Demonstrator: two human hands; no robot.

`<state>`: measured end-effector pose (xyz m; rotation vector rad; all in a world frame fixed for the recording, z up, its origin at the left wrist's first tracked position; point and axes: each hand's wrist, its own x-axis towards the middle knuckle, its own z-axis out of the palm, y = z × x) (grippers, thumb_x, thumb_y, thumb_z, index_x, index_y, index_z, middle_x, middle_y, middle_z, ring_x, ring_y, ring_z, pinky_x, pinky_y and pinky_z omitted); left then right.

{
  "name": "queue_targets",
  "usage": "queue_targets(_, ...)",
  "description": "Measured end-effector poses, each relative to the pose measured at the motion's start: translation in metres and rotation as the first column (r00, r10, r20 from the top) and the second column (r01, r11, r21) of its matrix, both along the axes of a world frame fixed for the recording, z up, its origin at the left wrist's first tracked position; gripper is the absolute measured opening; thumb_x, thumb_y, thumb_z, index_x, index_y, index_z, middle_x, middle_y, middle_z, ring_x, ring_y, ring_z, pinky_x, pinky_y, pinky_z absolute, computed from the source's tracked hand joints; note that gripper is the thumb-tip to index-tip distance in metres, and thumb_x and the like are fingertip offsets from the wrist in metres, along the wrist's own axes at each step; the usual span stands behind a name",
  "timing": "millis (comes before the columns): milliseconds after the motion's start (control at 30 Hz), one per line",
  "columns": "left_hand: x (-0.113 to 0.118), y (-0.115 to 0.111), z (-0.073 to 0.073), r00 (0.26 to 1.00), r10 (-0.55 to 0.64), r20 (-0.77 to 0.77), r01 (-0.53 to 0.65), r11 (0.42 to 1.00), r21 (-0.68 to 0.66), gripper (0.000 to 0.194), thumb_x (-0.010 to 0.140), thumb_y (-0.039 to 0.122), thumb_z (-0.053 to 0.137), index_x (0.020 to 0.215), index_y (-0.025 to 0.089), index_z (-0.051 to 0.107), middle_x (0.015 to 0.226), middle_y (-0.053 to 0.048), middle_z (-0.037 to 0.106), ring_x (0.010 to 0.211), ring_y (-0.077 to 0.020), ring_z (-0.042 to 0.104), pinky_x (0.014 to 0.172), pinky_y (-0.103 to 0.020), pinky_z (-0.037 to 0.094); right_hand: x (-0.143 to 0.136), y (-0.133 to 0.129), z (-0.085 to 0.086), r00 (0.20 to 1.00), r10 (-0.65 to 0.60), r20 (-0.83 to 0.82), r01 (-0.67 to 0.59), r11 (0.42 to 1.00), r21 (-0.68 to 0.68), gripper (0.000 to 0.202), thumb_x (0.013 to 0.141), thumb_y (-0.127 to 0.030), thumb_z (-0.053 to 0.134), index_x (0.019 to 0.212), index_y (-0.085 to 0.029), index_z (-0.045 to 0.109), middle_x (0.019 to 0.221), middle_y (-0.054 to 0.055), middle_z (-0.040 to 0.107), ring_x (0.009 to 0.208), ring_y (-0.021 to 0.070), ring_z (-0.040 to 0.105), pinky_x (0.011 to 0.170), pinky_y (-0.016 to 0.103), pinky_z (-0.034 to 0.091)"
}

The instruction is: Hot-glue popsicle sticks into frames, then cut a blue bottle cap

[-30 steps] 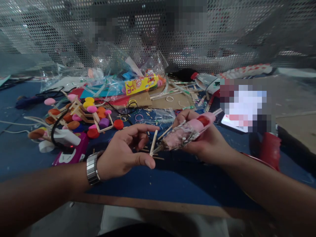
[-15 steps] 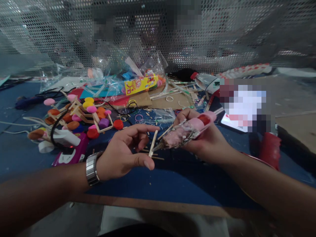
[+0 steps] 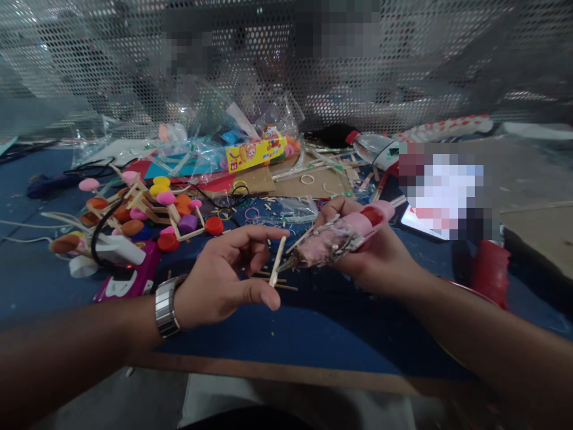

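One wooden stick (image 3: 278, 261) spans the left grip (image 3: 226, 275) between thumb (image 3: 257, 291) and forefinger (image 3: 259, 232)

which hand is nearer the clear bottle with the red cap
Right. The right hand, around the pink tool, is on the near side of the clear bottle; the left hand, holding a wooden stick, is farther off, to its left.

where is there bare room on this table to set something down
Nearly bare: front strip between wooden edge, left hand and right hand; patch between left forearm and white cables. Crowded: behind the hands, around yellow-labelled packet, and around purple box.
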<state>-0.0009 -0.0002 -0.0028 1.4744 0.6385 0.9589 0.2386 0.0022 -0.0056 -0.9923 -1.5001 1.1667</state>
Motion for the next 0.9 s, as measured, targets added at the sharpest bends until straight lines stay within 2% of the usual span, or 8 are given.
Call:
queue_targets(133, 0.0001, -0.0005, 0.0012, 1.0, 0.004, -0.005, -0.004, 1.0, -0.008, 0.071, 0.059, 0.051, 0.098, 0.118, 0.019, 0.077, 0.069, 0.005, 0.051, 0.061, -0.0085, 0.042, 0.055, -0.021, 0.035, -0.0008, -0.0006, 0.0013, 1.0, -0.006, 0.024, 0.006, 1.0, -0.008, 0.053, 0.061, -0.034, 0.096, 0.08, -0.029, 0.047, 0.077, -0.003, 0.048, 0.064, 0.0176, 0.042, 0.057, 0.033, 0.034)
queue_targets(367, -0.0007, 0.0005, -0.001, 1.0, -0.005, 0.02, 0.005, 1.0, -0.012, 0.069, 0.06, 0.048, 0.099, 0.119, 0.022, 0.077, 0.07, 0.006, 0.051, 0.061, -0.0071, 0.042, 0.055, -0.019, 0.034, -0.0005, -0.0002, 0.0003, 1.0, -0.013, 0.026, 0.013, 1.0, -0.015, 0.048, 0.061, -0.025, 0.093, 0.08, -0.028, 0.049, 0.077, -0.004, 0.049, 0.065, 0.0175, 0.044, 0.06, 0.033, 0.035)
queue_targets(900, -0.0008, 0.0, 0.0004, 1.0, -0.001, 0.011, 0.001, 1.0, 0.009, 0.071, 0.058, 0.049, 0.099, 0.118, 0.02, 0.077, 0.069, 0.005, 0.052, 0.061, -0.0086, 0.043, 0.055, -0.021, 0.037, -0.0005, 0.0003, 0.0021, 0.999, -0.028, 0.018, 0.028, 0.999, -0.027, 0.047, 0.061, -0.026, 0.093, 0.081, -0.029, 0.05, 0.078, -0.002, 0.049, 0.066, 0.0186, 0.044, 0.059, 0.034, 0.035)
